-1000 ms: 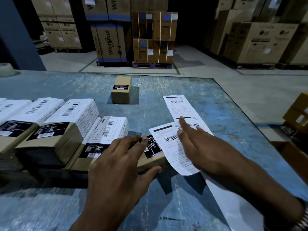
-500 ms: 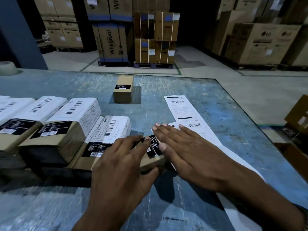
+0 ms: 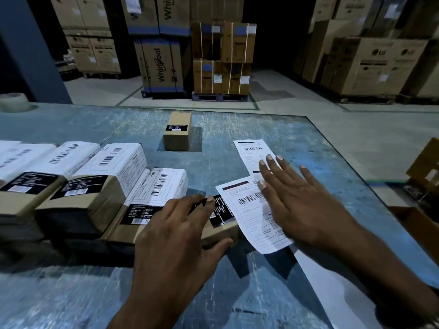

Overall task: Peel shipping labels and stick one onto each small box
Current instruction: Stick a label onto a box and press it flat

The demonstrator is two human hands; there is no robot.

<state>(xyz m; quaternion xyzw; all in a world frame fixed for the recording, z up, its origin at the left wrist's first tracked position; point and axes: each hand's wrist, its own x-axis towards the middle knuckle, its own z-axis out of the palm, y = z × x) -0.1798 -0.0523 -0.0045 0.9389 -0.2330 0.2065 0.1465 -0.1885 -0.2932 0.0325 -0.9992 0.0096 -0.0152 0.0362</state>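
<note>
Brown cardboard box half-labelled near the desk's front edge.
The left hand [image 3: 180, 236] grips the small box [image 3: 221, 230], thumb on its near face and fingers [image 3: 209, 199] on top; the right hand [image 3: 301, 200], fingers straight, presses the white label [image 3: 251, 214], which overhangs the box's right side. Smoothed unevenly, that loose flap may crease or stick to the desk [image 3: 237, 293]. Labelled boxes [image 3: 123, 169] crowd the left side, touching this one, so room to turn it is scarce. An unlabelled box [image 3: 177, 131] waits near the far edge; the label strip [image 3: 251, 155] lies under the right fingertips.
</note>
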